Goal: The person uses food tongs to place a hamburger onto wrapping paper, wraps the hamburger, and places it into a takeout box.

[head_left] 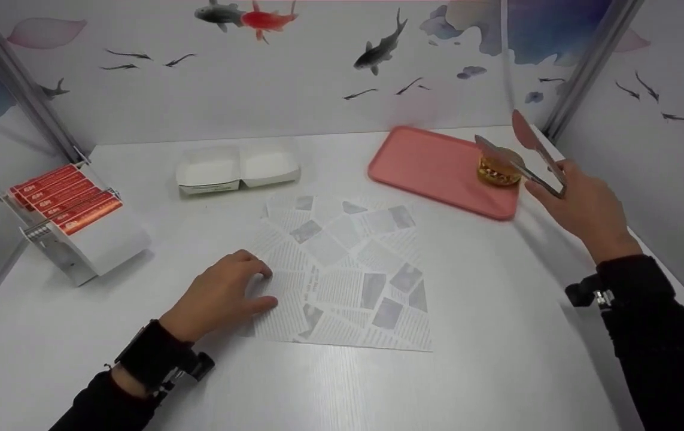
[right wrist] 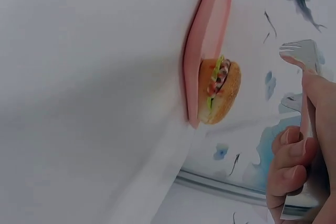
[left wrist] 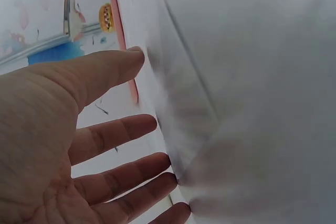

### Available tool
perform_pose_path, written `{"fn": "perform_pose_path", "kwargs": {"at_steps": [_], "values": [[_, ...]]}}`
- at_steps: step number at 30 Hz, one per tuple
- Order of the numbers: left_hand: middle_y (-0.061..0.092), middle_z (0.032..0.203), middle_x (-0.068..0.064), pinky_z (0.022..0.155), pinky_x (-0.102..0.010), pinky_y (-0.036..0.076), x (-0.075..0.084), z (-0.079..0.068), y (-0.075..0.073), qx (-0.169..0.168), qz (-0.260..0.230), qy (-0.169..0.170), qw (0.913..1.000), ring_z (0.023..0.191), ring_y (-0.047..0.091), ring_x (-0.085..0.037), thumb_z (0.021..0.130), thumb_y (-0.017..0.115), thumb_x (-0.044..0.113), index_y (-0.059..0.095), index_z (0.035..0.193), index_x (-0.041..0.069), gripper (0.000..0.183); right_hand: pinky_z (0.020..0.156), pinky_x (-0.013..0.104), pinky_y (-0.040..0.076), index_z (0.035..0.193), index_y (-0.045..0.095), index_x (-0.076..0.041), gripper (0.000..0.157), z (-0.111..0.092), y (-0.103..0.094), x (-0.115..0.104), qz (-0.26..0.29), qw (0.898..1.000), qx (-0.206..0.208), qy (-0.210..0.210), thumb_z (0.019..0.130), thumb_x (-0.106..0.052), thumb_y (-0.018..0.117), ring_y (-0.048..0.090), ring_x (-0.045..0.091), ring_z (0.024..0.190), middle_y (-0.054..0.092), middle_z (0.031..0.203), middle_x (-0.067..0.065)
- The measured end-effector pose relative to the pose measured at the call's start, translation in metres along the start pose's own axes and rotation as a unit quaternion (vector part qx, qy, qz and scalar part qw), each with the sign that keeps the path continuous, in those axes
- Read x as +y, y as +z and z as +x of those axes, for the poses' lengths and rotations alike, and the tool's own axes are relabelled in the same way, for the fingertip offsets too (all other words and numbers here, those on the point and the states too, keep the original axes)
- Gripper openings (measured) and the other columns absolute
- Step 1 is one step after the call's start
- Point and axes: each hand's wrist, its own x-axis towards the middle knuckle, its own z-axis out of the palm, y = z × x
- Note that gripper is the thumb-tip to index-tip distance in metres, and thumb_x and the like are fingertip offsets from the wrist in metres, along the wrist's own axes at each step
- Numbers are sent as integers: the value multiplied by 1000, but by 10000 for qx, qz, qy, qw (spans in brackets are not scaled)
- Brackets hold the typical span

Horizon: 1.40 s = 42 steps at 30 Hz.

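Observation:
My right hand (head_left: 593,206) grips a pair of tongs (head_left: 524,130) with pinkish tips. The two arms of the tongs are spread apart near a hamburger (head_left: 499,172), and in the right wrist view nothing lies between them. That hamburger (right wrist: 220,92) sits at the right end of a pink tray (head_left: 425,164). My left hand (head_left: 222,293) rests at the left edge of a newsprint-patterned sheet of paper (head_left: 342,287), its thumb and fingers spread. In the left wrist view the fingertips (left wrist: 167,179) touch the surface.
An opened white takeaway box (head_left: 239,173) stands at the back left of the white table (head_left: 353,389). Farther left is a holder with a stack of red-and-white cartons (head_left: 108,233). Walls printed with fish enclose the back and sides.

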Motion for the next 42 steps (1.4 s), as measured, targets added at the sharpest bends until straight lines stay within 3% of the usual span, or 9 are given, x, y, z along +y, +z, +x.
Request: {"fn": "perform_pose_path", "kwargs": {"at_steps": [3, 8, 14, 21, 30, 35, 42], "values": [[70, 119, -9, 98, -49, 58, -1, -3, -2, -56, -32, 29, 10000, 111, 68, -27, 87, 89, 25, 77, 113, 6, 35, 52, 41, 40, 147, 46, 2, 84, -2, -1, 6, -332, 9993, -118, -86, 103, -69, 55, 61, 36, 68, 66, 87, 28], [70, 120, -7, 99, -48, 58, -3, -5, -3, -87, -24, 17, 10000, 113, 68, -26, 87, 89, 25, 77, 114, 8, 34, 45, 41, 37, 145, 45, -1, 82, -6, -1, 8, -859, 9956, -300, -199, 102, -71, 54, 53, 32, 57, 61, 70, 23], [70, 120, -8, 99, -49, 58, -2, -4, -2, -116, -28, -25, 9999, 112, 68, -26, 87, 89, 26, 77, 114, 7, 35, 44, 41, 39, 146, 41, -3, 81, -7, 1, 8, -1350, 9890, -531, -296, 103, -71, 52, 52, 31, 54, 58, 67, 21], [69, 121, -8, 98, -49, 59, -2, -5, 0, -148, 6, -112, 9998, 113, 68, -26, 87, 89, 28, 77, 115, 8, 36, 41, 40, 37, 145, 45, -4, 60, -5, 8, 8, -1819, 9808, -373, -597, 106, -46, 65, 50, 28, 48, 56, 60, 16], [70, 121, -9, 97, -50, 59, 3, -4, -2, -37, -30, -94, 9999, 113, 68, -27, 87, 88, 27, 77, 114, 9, 34, 41, 45, 40, 139, 52, -4, 41, -4, 12, 9, -1908, 9781, -219, -799, 109, -29, 64, 53, 34, 48, 58, 61, 18], [69, 120, -9, 96, -49, 59, 2, -3, -3, -34, -92, -55, 9999, 113, 68, -27, 87, 88, 26, 78, 115, 9, 34, 41, 46, 40, 142, 51, -5, 40, -6, 12, 12, -1912, 9786, -318, -689, 112, -31, 58, 53, 36, 49, 58, 62, 20], [69, 119, -10, 97, -49, 58, 1, -3, 0, -2, -172, -58, 9998, 112, 67, -27, 89, 87, 24, 78, 115, 9, 32, 41, 50, 41, 145, 52, -4, 42, -6, 16, 14, -1819, 9812, -104, -640, 113, -31, 55, 51, 37, 46, 62, 67, 29]]}}
